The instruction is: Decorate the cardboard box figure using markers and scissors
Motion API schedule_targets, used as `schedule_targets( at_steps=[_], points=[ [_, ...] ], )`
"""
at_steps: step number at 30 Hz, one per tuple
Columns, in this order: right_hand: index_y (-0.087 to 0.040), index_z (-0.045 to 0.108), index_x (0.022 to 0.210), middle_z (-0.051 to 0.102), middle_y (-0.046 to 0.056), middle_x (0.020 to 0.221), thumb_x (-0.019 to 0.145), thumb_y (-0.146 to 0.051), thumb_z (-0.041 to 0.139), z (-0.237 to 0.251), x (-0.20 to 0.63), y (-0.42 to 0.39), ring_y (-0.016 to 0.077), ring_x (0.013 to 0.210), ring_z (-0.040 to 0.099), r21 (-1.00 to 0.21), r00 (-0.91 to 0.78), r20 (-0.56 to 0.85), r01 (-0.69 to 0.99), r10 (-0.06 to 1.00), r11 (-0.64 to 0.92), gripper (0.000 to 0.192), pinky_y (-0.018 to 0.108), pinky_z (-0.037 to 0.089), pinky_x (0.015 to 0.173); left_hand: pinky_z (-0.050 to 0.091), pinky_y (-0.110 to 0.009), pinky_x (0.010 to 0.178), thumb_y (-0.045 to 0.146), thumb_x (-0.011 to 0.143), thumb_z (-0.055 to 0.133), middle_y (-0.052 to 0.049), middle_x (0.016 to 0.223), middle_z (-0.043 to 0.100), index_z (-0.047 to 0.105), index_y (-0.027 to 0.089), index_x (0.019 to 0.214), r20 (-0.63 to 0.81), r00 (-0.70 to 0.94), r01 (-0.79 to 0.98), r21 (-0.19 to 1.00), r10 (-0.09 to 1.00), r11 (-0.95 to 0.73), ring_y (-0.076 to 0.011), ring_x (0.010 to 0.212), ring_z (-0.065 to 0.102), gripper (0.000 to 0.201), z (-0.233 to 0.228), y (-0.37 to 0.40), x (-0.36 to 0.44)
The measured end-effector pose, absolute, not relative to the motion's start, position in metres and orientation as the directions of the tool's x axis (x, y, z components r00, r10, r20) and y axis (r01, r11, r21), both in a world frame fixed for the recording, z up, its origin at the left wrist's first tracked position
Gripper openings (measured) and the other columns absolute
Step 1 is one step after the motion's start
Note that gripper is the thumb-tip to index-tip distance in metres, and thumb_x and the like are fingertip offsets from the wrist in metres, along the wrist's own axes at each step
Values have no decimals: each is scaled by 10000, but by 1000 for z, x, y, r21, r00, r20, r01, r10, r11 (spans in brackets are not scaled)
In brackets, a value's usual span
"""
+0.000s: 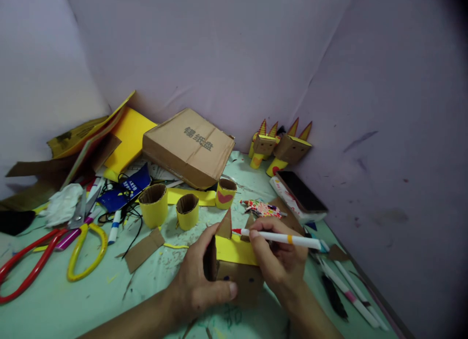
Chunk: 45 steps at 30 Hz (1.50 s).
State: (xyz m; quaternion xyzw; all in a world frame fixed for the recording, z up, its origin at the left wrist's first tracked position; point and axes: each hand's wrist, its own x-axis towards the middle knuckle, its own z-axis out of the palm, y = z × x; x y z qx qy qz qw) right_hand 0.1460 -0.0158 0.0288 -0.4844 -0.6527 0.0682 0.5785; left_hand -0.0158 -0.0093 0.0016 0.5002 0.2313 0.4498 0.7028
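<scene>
Box on the near table is gripped by left hand; right hand grips a marker, red tip at its ear. Colouring step judged underway; next stroke needs the box kept steady.

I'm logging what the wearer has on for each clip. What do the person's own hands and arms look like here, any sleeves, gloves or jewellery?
Both are bare: the left hand and right hand have no gloves, and no rings or watch show. The forearms are uncovered as far as the picture's lower edge, with no sleeve in view. Fingernails are short and unpainted.
</scene>
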Motion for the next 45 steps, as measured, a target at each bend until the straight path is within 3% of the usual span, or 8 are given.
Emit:
schedule_targets(
  at_steps=[7, 14, 20, 29, 45],
  points=[
    [-211, 608, 723, 583, -51, 569, 817, -167, 576, 28, 146, -16, 90, 460, 499, -649, 199, 711, 555, 675, 520, 109, 189, 365, 446, 499, -356, 885, 233, 576, 848, -67, 1155, 690, 552, 195, 1310, 131, 483, -391, 917, 866, 79, -316, 1057, 630, 792, 1, -9, -16],
    [-210, 595, 705, 554, -61, 537, 819, -167, 559, 27, 146, -16, 87, 426, 463, -687, 152, 661, 517, 735, 511, 127, 188, 339, 416, 509, -360, 882, 225, 578, 843, -69, 1157, 690, 546, 195, 1312, 117, 488, -391, 915, 865, 97, -327, 1071, 632, 793, 0, -8, -16],
    [-209, 601, 716, 561, -61, 544, 819, -178, 568, 28, 146, -16, 85, 440, 468, -682, 200, 677, 530, 708, 503, 113, 188, 344, 433, 519, -348, 868, 222, 578, 841, -76, 1150, 696, 540, 186, 1312, 123, 489, -407, 908, 864, 100, -330, 1076, 638, 794, 0, -8, -16],
    [-195, 567, 653, 521, -47, 503, 794, -156, 523, 33, 144, -17, 91, 403, 443, -709, 109, 636, 475, 764, 522, 152, 196, 313, 381, 515, -357, 861, 228, 578, 848, -77, 1118, 705, 543, 178, 1301, 112, 491, -419, 900, 864, 121, -336, 1065, 642, 787, 3, -10, -15],
    [-191, 574, 650, 548, -31, 513, 794, -162, 522, 34, 144, -17, 98, 414, 466, -684, 100, 656, 498, 748, 533, 156, 208, 334, 389, 525, -375, 860, 225, 589, 844, -82, 1136, 705, 518, 179, 1329, 98, 510, -404, 905, 855, 137, -347, 1067, 648, 810, 3, -9, -16]
  ],
)
